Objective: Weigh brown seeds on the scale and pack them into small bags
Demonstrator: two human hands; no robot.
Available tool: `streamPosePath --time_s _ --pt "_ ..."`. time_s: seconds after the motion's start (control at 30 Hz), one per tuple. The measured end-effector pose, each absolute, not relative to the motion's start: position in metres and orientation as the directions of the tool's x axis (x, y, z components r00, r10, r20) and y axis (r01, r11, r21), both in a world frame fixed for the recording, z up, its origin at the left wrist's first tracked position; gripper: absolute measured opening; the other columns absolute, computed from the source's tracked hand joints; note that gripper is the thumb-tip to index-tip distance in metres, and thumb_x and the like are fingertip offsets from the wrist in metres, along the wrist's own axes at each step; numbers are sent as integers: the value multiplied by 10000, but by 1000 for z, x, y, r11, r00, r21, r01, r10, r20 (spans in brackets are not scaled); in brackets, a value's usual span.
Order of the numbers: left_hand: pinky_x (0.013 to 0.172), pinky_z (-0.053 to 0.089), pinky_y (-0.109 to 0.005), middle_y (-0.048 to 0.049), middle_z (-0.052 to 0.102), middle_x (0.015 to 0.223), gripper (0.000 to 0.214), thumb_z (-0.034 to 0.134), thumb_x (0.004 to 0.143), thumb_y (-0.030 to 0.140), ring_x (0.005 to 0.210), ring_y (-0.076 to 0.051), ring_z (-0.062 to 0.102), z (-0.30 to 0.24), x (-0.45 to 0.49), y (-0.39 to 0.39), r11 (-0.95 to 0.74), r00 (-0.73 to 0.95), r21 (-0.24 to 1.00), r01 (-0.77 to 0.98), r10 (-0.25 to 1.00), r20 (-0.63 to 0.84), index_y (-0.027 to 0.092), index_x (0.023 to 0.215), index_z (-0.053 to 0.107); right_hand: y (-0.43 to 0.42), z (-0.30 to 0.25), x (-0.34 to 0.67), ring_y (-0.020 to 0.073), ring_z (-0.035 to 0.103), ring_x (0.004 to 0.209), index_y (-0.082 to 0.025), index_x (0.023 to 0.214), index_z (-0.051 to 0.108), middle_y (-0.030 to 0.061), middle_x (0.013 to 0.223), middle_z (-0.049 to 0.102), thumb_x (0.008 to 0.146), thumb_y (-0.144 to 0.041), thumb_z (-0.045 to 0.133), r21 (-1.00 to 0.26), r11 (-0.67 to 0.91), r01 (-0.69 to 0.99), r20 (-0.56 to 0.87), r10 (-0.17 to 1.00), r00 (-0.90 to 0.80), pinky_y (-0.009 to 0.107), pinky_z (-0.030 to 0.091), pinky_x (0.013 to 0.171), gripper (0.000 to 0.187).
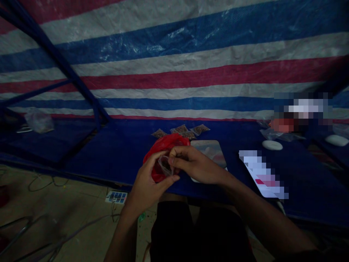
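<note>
My left hand (pixel 149 182) is curled round a small clear plastic bag (pixel 165 165), holding it with its mouth up. At the bag's opening, the fingers of my right hand (pixel 188 162) are pinched together; whether they grip the rim or something inside is hidden. Right behind both hands sits a red plastic bag (pixel 169 142), partly covered by them. A flat, light-coloured scale-like device (pixel 211 151) lies just beyond my right hand. Several filled clear packets (pixel 200 129) with brown bits inside rest on the blue table behind the red bag.
The blue table (pixel 117 153) runs across the view before a striped tarp (pixel 174 76). To the right lie a lit phone (pixel 261 178), a white oval case (pixel 272 145) and some plastic bags. A power strip (pixel 116 197) is on the floor at left; a blue metal frame (pixel 68 74) slants above the table.
</note>
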State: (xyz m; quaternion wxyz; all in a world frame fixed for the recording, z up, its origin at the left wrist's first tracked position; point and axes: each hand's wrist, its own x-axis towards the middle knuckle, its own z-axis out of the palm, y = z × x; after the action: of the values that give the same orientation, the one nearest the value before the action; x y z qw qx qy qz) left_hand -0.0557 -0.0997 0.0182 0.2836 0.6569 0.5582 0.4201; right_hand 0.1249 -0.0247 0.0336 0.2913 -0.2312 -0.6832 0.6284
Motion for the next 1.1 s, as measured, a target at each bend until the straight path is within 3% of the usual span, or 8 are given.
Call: streamPosePath --time_s 0.17,0.3,0.4,0.5,0.6,0.7,0.87,1.1 --pt "957 535 -352 -78 712 1157 319 631 961 431 1078 -230 681 12 -64 -93 -229 -30 896 381 965 260 211 1191 619 -16 32 128 116 553 662 -185 779 594 -12 725 610 972 -383 600 -981 178 -70 181 743 -644 254 453 640 276" --pt "894 531 -334 -63 717 1105 290 578 986 434 1016 -216 678 26 -77 -76 -306 36 805 509 942 335 218 1178 612 1 33 144 115 541 635 -189 780 589 -12 699 606 961 -421 612 -960 260 -107 276 794 -541 255 434 612 295" --pt "822 522 -336 -56 724 1046 282 590 969 448 922 -218 679 42 -84 -58 -312 227 616 724 950 215 216 1125 631 12 33 160 112 537 630 -189 807 593 -15 703 605 933 -425 645 -950 288 -120 310 822 -477 258 432 610 273" --pt "804 517 -374 -88 741 1070 294 579 951 472 923 -262 700 54 -86 -38 -328 342 291 899 940 1 213 1075 640 19 32 170 108 519 609 -192 809 598 -18 694 603 907 -431 672 -950 291 -111 309 845 -437 259 427 598 269" --pt "782 517 -400 -130 756 1117 358 542 949 505 934 -310 729 59 -84 -20 -356 348 -22 934 923 -163 207 1116 651 21 29 174 110 522 609 -189 802 606 -16 687 604 896 -430 681 -950 292 -108 309 842 -443 262 426 598 270" --pt "776 523 -420 -176 768 1114 445 546 931 525 924 -345 747 62 -77 -5 -410 353 -207 888 898 -264 181 1192 654 21 27 174 115 531 624 -184 792 606 -13 690 601 904 -439 679 -949 297 -105 311 830 -463 266 423 602 288" --pt "769 530 -444 -231 774 1060 450 625 860 440 940 -396 748 71 -60 7 -520 397 -369 771 844 -360 110 1160 689 21 30 179 120 539 646 -177 781 619 -8 704 599 903 -459 692 -936 347 -66 336 817 -469 282 434 632 316" --pt "748 513 -432 -209 781 977 390 644 850 445 892 -383 750 84 -60 12 -603 472 -431 671 796 -378 132 1067 730 30 34 196 122 553 625 -175 811 629 -2 694 615 873 -509 716 -935 345 -79 345 841 -418 269 443 599 350"
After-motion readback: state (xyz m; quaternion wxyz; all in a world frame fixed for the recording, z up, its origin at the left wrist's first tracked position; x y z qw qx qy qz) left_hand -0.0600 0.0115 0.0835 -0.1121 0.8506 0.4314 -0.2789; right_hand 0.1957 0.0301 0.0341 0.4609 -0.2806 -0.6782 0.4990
